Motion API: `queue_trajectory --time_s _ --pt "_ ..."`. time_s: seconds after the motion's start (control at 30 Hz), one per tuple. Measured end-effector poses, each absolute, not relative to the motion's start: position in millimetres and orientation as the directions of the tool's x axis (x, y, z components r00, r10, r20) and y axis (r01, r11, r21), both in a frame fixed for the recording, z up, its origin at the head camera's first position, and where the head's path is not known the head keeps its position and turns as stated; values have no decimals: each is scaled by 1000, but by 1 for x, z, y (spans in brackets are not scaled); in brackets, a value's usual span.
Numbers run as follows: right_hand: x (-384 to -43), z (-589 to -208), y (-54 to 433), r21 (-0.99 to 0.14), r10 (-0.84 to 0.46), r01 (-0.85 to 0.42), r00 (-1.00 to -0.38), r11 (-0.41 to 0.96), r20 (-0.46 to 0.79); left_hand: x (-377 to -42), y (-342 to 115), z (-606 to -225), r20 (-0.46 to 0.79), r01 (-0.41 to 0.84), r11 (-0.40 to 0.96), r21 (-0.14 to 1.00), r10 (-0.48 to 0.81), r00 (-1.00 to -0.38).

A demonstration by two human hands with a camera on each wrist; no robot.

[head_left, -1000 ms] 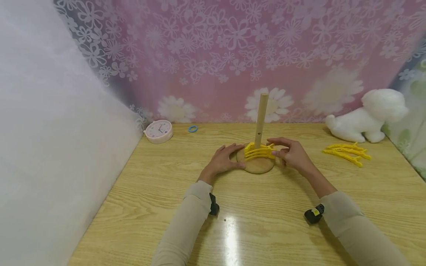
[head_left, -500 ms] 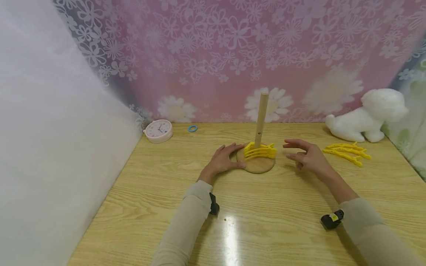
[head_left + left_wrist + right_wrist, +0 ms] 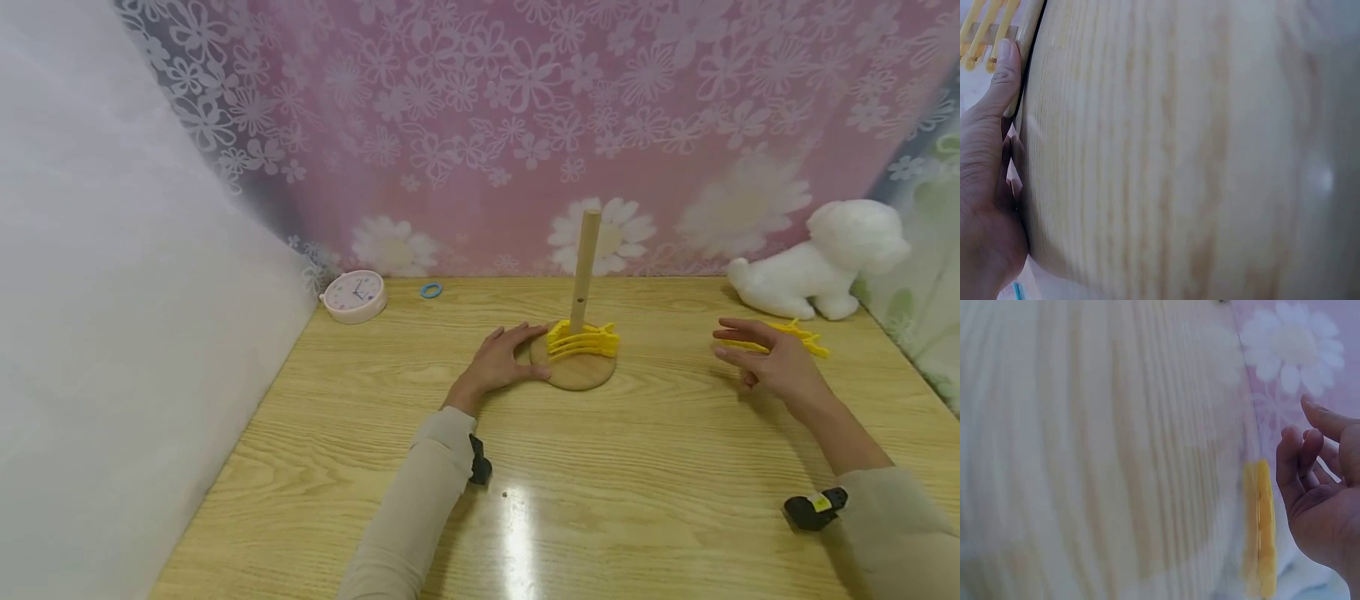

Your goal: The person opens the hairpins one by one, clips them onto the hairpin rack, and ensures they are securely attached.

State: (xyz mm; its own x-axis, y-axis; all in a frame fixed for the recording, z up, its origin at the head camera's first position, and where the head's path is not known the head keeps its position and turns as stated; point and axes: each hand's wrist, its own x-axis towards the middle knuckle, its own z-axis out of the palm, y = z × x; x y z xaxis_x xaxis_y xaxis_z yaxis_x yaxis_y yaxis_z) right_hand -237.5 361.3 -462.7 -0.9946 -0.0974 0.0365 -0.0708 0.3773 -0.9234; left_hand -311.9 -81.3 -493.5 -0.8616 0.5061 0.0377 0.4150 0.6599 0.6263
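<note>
In the head view, a wooden post [image 3: 585, 267] stands upright on a round wooden base [image 3: 581, 377]. Several curved yellow plastic pieces [image 3: 585, 344] sit around the post's foot. My left hand [image 3: 493, 364] grips the base's left edge, thumb at the front and fingers farther back; the thumb [image 3: 1004, 75] also shows against the rim in the left wrist view. To the right, my right hand [image 3: 783, 367] hovers with loose fingers and nothing in it. It partly hides the loose yellow branched pieces [image 3: 812, 340], whose edge [image 3: 1266, 531] appears beside the hand in the right wrist view.
A white plush dog [image 3: 825, 258] sits at the back right, behind the loose pieces. At the back left are a pink clock [image 3: 355, 297] and a blue ring [image 3: 431, 290]. A flowered curtain [image 3: 465, 125] hangs along the table's rear edge.
My right hand has let go of the yellow pieces at the post and moved right, over the loose yellow pieces. My left hand stays at the base.
</note>
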Motion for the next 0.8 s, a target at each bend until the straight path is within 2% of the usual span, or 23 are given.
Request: queue_trajectory --time_s 0.37,0.53,0.8 --pt "-227 -468 414 -918 78 29 -997 396 2 -312 -81 -492 28 413 663 624 510 -860" --pt "-225 -469 429 -924 109 52 -994 380 -11 -313 -82 -493 30 419 669 614 511 -859" --pt "-222 -478 443 -898 180 92 -984 431 -15 -314 -82 -495 40 431 653 622 523 -851"
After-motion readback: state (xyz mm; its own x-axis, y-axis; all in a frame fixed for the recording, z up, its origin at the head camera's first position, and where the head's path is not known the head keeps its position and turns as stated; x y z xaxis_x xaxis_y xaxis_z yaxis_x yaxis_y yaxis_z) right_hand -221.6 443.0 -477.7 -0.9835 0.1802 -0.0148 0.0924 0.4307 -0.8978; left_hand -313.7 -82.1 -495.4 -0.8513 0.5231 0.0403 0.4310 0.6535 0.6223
